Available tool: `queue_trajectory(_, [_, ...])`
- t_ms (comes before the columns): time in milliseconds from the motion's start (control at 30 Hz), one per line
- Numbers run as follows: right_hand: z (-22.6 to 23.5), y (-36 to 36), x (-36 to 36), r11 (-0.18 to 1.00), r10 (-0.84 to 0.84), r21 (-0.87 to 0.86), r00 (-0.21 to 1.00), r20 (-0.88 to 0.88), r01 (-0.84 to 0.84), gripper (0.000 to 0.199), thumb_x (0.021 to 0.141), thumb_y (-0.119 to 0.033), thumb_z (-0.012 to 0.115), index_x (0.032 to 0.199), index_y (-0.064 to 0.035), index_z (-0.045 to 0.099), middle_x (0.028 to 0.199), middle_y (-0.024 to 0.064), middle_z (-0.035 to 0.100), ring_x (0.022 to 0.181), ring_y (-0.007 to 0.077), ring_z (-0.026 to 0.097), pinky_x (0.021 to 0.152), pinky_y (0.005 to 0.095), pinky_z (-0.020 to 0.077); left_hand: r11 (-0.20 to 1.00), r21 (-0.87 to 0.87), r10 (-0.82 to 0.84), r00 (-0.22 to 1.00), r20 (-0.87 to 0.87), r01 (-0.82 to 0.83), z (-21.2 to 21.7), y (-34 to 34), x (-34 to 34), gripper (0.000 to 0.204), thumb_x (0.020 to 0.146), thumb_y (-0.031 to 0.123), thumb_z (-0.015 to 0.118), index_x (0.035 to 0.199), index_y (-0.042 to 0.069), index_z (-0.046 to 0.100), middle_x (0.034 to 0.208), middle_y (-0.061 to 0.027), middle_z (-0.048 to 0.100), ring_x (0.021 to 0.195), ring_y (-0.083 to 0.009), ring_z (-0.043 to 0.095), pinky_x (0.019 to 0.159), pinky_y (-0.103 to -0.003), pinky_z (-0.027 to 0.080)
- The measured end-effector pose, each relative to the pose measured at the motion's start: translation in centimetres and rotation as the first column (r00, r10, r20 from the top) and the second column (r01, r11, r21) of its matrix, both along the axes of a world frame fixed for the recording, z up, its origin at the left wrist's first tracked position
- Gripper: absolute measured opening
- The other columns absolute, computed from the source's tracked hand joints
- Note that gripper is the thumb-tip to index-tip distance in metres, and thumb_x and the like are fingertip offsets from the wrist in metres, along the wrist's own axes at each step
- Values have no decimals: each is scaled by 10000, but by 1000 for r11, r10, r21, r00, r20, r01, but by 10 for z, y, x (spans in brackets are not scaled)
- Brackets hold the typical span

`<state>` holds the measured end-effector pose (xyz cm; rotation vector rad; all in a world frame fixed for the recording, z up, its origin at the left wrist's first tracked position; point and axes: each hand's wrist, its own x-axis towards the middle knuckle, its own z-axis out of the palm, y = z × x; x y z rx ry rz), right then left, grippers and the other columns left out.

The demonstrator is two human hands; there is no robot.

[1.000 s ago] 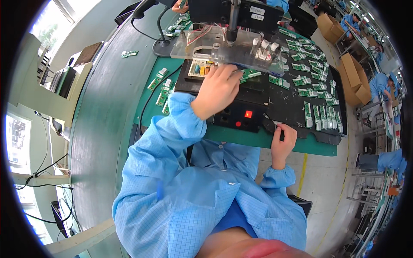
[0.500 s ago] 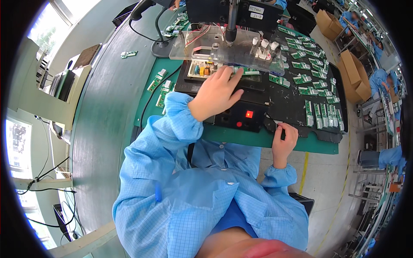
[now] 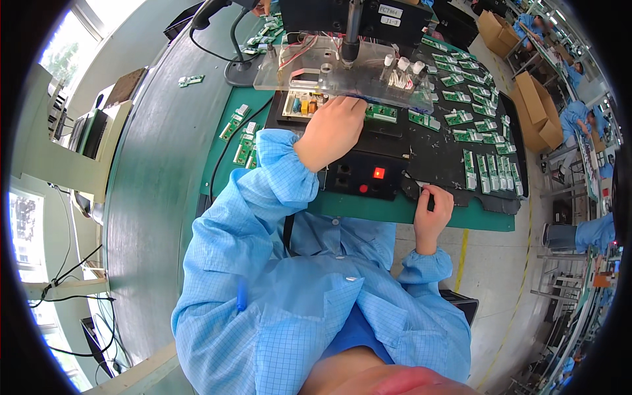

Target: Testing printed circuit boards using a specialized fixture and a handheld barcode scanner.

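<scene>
My left hand [image 3: 332,128] is bent over the black test fixture, its fingers drawn together at the left end of a green circuit board [image 3: 382,112]. Its fingertips are hidden, so whatever they grip does not show. Left of it, a board with yellow and blue components [image 3: 301,104] sits in the fixture, beneath the clear plate [image 3: 296,78] with wires and white-topped posts. At the front edge of the black mat, my right hand [image 3: 432,214] is closed in a pinch around something small and pale that I cannot make out. Between the hands is a black control box [image 3: 362,176] with a lit red square.
Several green circuit boards [image 3: 460,118] lie in rows on the black mat [image 3: 431,150] at right; others [image 3: 245,146] lie left of a black cable. A lamp base [image 3: 242,72] stands at the far left. Cardboard boxes [image 3: 536,112] and co-workers [image 3: 576,122] are beyond the aisle.
My left hand's fingers were spread above the fixture and are now drawn together, with the hand slightly farther right. My right hand keeps its pinch at the mat's edge.
</scene>
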<state>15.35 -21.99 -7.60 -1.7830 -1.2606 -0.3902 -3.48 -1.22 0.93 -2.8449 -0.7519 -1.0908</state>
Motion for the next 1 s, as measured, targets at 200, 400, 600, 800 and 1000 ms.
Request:
queue_trajectory(200, [1, 0, 0, 1000, -6, -4, 1000, 3, 6, 84, 825, -29, 643, 893, -53, 686, 920, 77, 682, 894, 259, 612, 825, 358, 466, 998, 59, 19, 999, -26, -18, 3, -8, -1, 291, 852, 216, 635, 1018, -20, 594, 1033, -139, 579, 980, -302, 585, 894, -397, 482])
queue_trajectory(400, [0, 0, 0, 1000, -6, -9, 1000, -4, 6, 81, 829, -32, 643, 893, -55, 687, 921, 76, 683, 899, 258, 612, 828, 359, 468, 995, 73, 78, 995, -62, -73, -1, -21, -3, 526, 863, 345, 632, 1163, -82, 568, 1191, -186, 550, 1137, -319, 524, 983, -391, 436])
queue_trajectory(600, [1, 1, 0, 1000, -1, -26, 1000, -12, 0, 72, 834, -36, 643, 890, -54, 685, 921, 73, 688, 900, 258, 611, 833, 360, 470, 998, 36, 54, 998, -19, -54, -2, -16, -3, 583, 839, 406, 659, 1206, -39, 576, 1195, -181, 542, 1144, -330, 512, 1006, -409, 409])
queue_trajectory(800, [-3, 0, 1, 999, -17, -31, 1000, -7, 16, 59, 845, -50, 640, 887, -52, 681, 916, 74, 686, 899, 259, 610, 830, 361, 471, 999, 42, 12, 1000, 12, -12, -4, -13, -3, 511, 796, 435, 694, 1164, 82, 654, 1154, -169, 546, 1136, -318, 515, 1025, -433, 384])
queue_trajectory(1000, [5, 0, 0, 997, 0, -72, 1000, -4, 0, 62, 857, -58, 636, 900, -43, 678, 918, 81, 683, 898, 255, 612, 830, 355, 473, 996, 85, 14, 998, 59, -18, -4, -17, -2, 493, 818, 396, 672, 1178, 61, 641, 1140, -151, 558, 1148, -306, 513, 1060, -443, 351])
